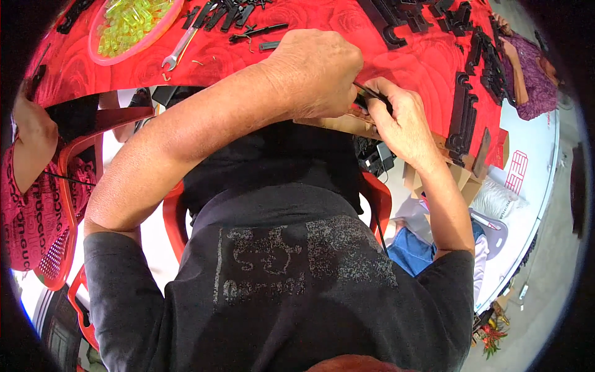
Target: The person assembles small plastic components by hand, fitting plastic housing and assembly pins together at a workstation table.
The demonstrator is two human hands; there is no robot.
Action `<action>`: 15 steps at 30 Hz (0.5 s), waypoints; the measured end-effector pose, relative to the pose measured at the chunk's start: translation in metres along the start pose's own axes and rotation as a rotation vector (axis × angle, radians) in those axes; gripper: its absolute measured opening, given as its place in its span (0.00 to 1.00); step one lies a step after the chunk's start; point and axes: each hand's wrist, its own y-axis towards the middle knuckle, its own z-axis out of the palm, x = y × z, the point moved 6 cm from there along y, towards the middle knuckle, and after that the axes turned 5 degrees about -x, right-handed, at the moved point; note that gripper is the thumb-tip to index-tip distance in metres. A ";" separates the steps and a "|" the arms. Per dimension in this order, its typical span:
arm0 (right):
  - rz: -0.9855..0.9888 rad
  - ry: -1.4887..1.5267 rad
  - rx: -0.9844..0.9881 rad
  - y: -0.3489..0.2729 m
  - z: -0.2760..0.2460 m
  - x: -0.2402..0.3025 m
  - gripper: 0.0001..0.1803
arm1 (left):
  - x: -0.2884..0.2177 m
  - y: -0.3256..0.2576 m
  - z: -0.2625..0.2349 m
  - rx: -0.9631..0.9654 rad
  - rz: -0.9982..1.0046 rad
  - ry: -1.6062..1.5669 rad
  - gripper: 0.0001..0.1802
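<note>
- We find a slim black part [374,94] at the near edge of the red tablecloth [418,65].
- Our right hand [403,118] pinches it between thumb and fingers; our left hand [319,71] is curled closed beside it, contents hidden.
- A loosened pinch, we judge, could drop it over the edge toward our lap.
- Farther out, a sweeping arm might knock the wrench [180,48] or long black moulding [460,115].

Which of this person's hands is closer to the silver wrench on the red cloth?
The left. The left hand is to the right of the wrench, not touching it; the right hand is farther right and lower in the picture.
</note>
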 end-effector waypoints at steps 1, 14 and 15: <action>0.010 0.002 0.002 0.000 0.000 0.001 0.17 | 0.001 0.000 0.001 0.001 -0.008 0.001 0.13; -0.033 -0.029 -0.004 0.000 0.005 0.004 0.15 | 0.005 -0.005 0.008 0.046 0.029 -0.024 0.12; -0.033 -0.030 -0.005 0.000 0.005 0.005 0.15 | 0.003 -0.004 0.008 0.032 0.033 -0.013 0.12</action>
